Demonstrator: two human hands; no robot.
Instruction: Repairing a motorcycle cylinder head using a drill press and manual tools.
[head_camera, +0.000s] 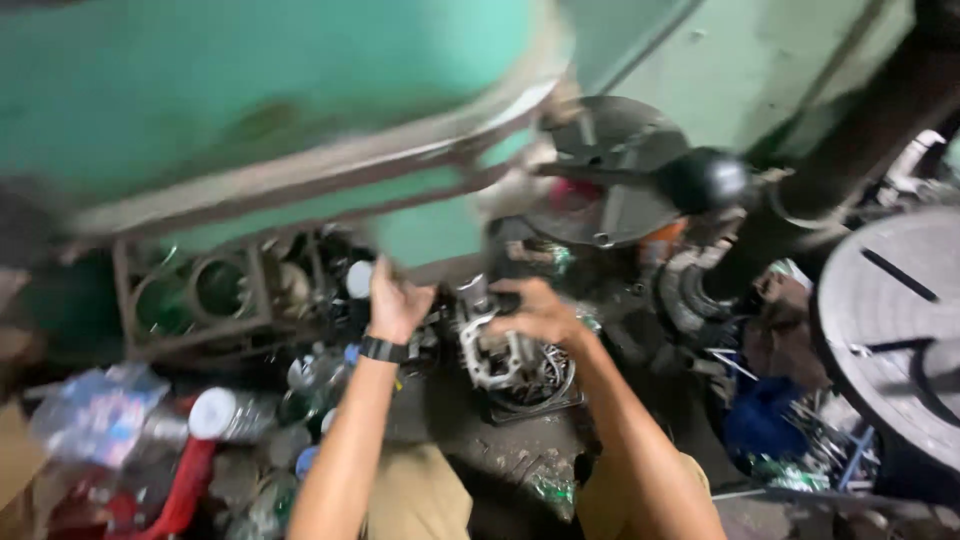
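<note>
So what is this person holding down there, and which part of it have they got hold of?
The right hand grips a pale metal engine-like casting at its top. The left hand is raised beside it; the blur hides whether it holds anything.

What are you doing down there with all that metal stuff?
A person crouches in a cluttered workshop. The right hand rests on top of a silvery metal part standing on the dirty floor. The left hand, with a black wristband, is raised beside it. Bottles lie at the left.

We count two hands, the left hand (396, 300) and right hand (540, 312), both beside one grey metal casting (492, 352), and one black wristwatch (384, 349).
</note>
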